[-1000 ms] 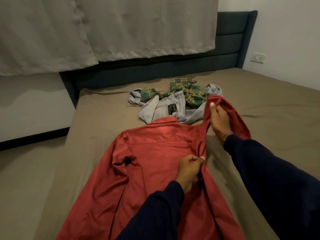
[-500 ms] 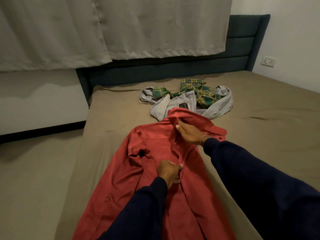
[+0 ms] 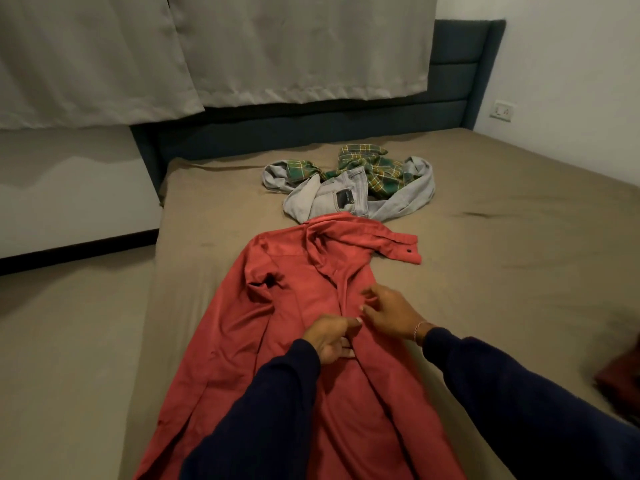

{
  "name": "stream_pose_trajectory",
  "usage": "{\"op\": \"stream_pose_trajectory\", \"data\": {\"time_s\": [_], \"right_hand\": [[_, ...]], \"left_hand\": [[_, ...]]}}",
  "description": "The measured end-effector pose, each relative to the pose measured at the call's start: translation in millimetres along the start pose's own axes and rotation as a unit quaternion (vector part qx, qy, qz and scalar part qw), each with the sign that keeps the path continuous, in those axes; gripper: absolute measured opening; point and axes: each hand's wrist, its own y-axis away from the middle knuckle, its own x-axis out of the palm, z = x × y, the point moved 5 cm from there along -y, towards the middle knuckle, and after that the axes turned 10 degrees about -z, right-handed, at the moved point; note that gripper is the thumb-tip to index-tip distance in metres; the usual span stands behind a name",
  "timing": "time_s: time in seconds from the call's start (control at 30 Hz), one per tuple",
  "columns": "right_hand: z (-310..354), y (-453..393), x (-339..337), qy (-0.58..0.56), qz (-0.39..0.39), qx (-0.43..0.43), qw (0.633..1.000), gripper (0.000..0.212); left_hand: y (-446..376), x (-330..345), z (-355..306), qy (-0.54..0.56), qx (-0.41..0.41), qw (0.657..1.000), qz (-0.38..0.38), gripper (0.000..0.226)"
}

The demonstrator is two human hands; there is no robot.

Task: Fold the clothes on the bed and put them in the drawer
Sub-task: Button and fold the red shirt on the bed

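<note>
— Where's the red shirt (image 3: 294,327) right now?

— Spread lengthwise on the bed (image 3: 519,244), collar end toward the headboard (image 3: 457,95). One sleeve is folded across the upper part, its buttoned cuff lying on the sheet off to the right.

— And the hands?

— Both are at the middle of the shirt, close together. The left hand (image 3: 330,337) has its fingers curled and pinches a ridge of the red fabric along the centre fold. The right hand (image 3: 388,311) sits just beside it, fingers bent down onto the cloth; it looks like it is pinching the same ridge, though the grip itself is partly hidden. There is a thin bracelet on that wrist, and both arms wear dark navy sleeves.

— Anything else waiting to be folded?

— Beyond the collar, touching it, lies a heap: grey jeans (image 3: 332,195) tangled with a green plaid shirt (image 3: 377,168). At the right edge of the view there is a blurred dark red item (image 3: 620,379); I can't tell what it is.

— The surroundings?

— Grey curtains (image 3: 207,46) hang over the headboard, and a wall socket (image 3: 501,110) sits on the right wall.
</note>
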Motion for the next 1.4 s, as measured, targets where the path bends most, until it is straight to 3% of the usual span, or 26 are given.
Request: {"op": "stream_pose_trajectory", "data": {"time_s": [0.27, 0.53, 0.63, 0.67, 0.77, 0.83, 0.9, 1.03, 1.1, 1.27, 1.4], "right_hand": [[-10.6, 89.2, -19.8, -0.081, -0.026, 0.03, 0.996, 0.027], [-6.7, 147.8, -53.8, -0.198, -0.042, 0.066, 0.977, 0.038], [2.0, 179.5, -63.1, -0.206, -0.05, 0.066, 0.975, 0.022], [5.4, 192.6, -64.1, -0.19, -0.054, 0.055, 0.979, 0.021], [31.6, 237.6, -66.9, -0.04, -0.077, -0.065, 0.994, 0.088], [46.3, 262.0, -55.2, 0.079, -0.095, -0.17, 0.978, 0.108], [52.4, 274.9, -38.9, 0.152, -0.106, -0.212, 0.96, 0.096], [65.0, 283.1, -24.9, 0.225, -0.199, -0.232, 0.925, 0.039], [70.0, 287.0, -23.1, 0.241, -0.227, -0.252, 0.91, 0.023], [67.7, 303.6, -3.0, 0.29, -0.151, -0.251, 0.911, 0.033], [37.9, 318.9, 5.2, 0.316, -0.079, -0.102, 0.94, 0.051]], "left_hand": [[60.1, 29.5, 38.7, 0.007, 0.012, 0.997, 0.073, 0.02], [113.5, 47.3, 60.6, 0.003, 0.048, 0.994, 0.094, 0.007], [130.5, 48.6, 67.5, 0.015, 0.062, 0.993, 0.099, 0.009], [134.6, 47.5, 70.1, 0.018, 0.065, 0.993, 0.096, 0.008], [149.2, 39.9, 72.1, 0.016, 0.08, 0.995, 0.058, 0.012], [154.2, 33.9, 73.8, 0.007, 0.09, 0.995, 0.028, 0.019], [156.4, 27.8, 77.6, 0.01, 0.095, 0.995, 0.006, 0.022], [165.8, 14.8, 90.5, 0.003, 0.086, 0.996, 0.001, 0.027], [168.1, 4.7, 95.8, -0.004, 0.084, 0.996, -0.017, 0.036], [165.9, -24.6, 115.2, -0.042, 0.08, 0.991, -0.097, 0.03], [163.6, -38.1, 136.1, -0.098, 0.082, 0.983, -0.132, 0.028]]}}
